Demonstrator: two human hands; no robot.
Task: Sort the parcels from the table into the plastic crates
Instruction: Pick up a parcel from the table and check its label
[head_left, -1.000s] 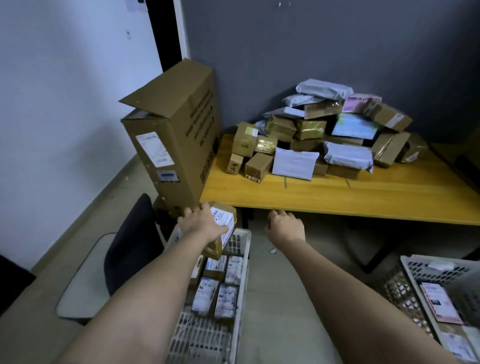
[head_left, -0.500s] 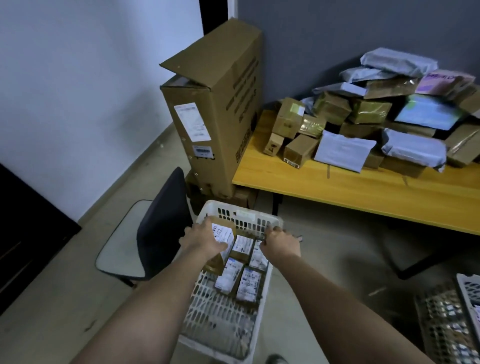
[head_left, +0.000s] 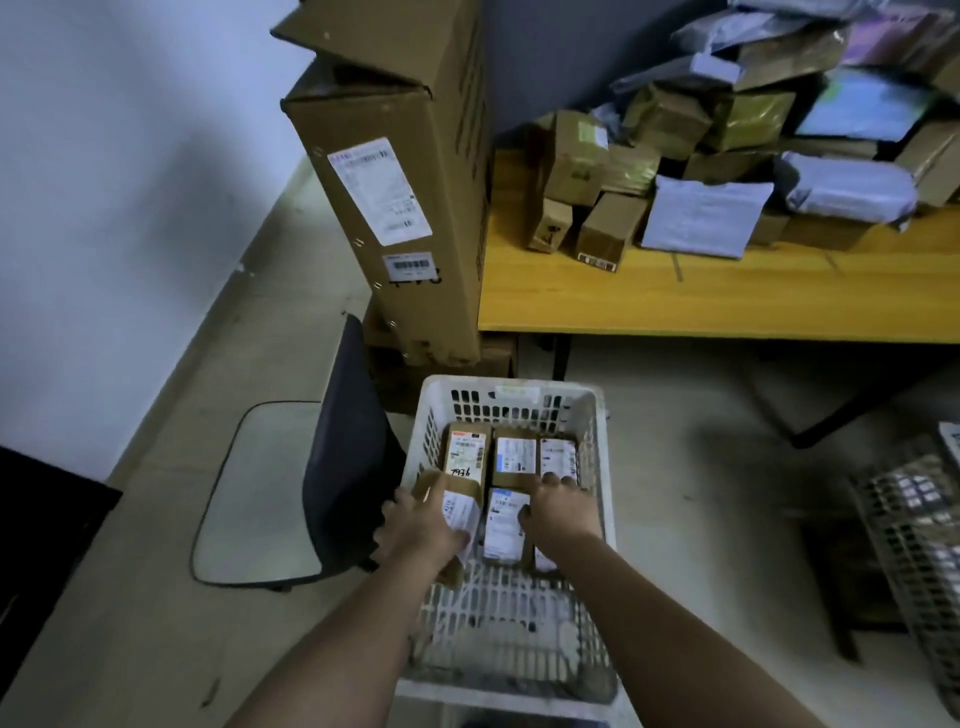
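Observation:
A white plastic crate (head_left: 511, 392) stands on the floor below me with several small labelled cardboard parcels lying flat in its far half. My left hand (head_left: 423, 525) grips a small brown parcel (head_left: 457, 506) with a white label, low inside the crate at its left side. My right hand (head_left: 558, 512) reaches into the crate beside it, fingers bent down onto the parcels lying there; it holds nothing that I can see. A heap of boxes and grey mailer bags (head_left: 727, 156) is piled on the yellow table (head_left: 675, 301).
A tall open cardboard carton (head_left: 395, 182) leans at the table's left end. A dark chair (head_left: 337, 457) with a grey seat stands left of the crate. A second mesh crate (head_left: 914, 530) sits on the floor at the right edge.
Both hands have gone down into the crate. The left hand has carried its parcel from above the rim to the crate's floor level. My view has tilted down and left.

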